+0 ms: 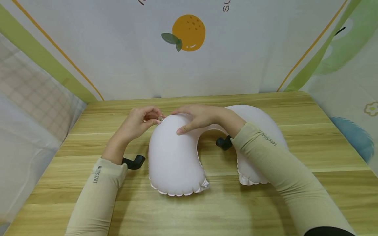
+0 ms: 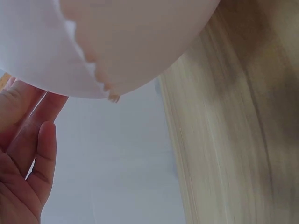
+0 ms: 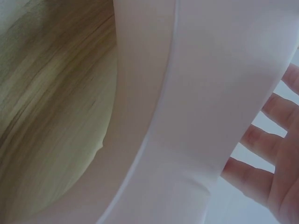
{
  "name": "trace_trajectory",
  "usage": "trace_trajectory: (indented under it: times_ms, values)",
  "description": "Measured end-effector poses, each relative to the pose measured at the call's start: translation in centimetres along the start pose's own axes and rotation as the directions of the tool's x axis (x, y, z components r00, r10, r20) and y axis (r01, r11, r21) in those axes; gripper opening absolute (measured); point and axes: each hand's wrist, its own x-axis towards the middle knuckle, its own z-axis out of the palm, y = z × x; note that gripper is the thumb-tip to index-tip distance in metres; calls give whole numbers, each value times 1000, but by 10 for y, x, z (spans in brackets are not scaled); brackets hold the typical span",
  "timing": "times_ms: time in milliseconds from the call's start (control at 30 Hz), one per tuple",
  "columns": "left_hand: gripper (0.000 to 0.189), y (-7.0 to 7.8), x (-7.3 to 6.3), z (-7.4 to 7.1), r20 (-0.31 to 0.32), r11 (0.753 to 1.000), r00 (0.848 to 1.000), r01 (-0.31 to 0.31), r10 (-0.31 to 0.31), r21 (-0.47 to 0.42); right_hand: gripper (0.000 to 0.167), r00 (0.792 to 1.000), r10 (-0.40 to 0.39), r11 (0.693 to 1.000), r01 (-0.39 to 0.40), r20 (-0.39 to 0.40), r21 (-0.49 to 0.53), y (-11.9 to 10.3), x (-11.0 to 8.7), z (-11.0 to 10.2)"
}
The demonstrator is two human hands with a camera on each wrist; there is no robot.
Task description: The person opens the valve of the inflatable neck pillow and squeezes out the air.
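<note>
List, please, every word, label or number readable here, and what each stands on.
"LetsSlim": beige fabric left sleeve.
"LetsSlim": beige fabric right sleeve.
"su", seemingly, partly cut off: white printed backdrop sheet.
Another mark, top edge: too cut off to read.
Pale inflated U-shaped pillow: no readable text.

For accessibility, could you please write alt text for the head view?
Pale U-shaped inflatable neck pillow on a wooden table; the left hand pinches a small piece at the pillow's edge, the right hand rests on top.

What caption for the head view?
U-shaped pillow under right grip, left grip pinching a small piece at its edge.
</note>
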Motion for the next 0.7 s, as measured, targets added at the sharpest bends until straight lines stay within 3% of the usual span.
trace_trajectory:
  times_ms: [233, 500, 700]
  values:
    - [16, 0, 0, 0, 4, 1000, 1000, -4, 4, -18, 81, 1000, -2, 1000, 2, 2, 11, 0, 0, 0]
    - [24, -1, -2, -2, 58, 996, 998, 12, -6, -90, 80, 1000, -13, 1000, 13, -1, 13, 2, 1, 0]
    - [23, -1, -4, -2, 49, 994, 999, 24, -19, -107, 80, 1000, -2, 1000, 2, 0, 22, 1, 0, 1]
